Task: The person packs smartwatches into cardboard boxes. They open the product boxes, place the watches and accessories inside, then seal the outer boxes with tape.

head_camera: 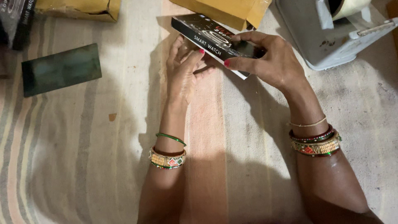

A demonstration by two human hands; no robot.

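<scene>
On a striped mat (83, 166), beside a grey tape dispenser (331, 41) and tan envelopes (224, 10), the black product box (207, 39) is unpacked: right hand (269, 58) closed around it, left hand (184, 68) open, seemingly supporting its underside.

Left hand (182, 74): red-painted nails; wrist with thin green bangle and broad gold, red and green bracelet. Right hand (275, 60): red nails; pale thread and matching stacked bangles. Forearms bare, no sleeves.
</scene>
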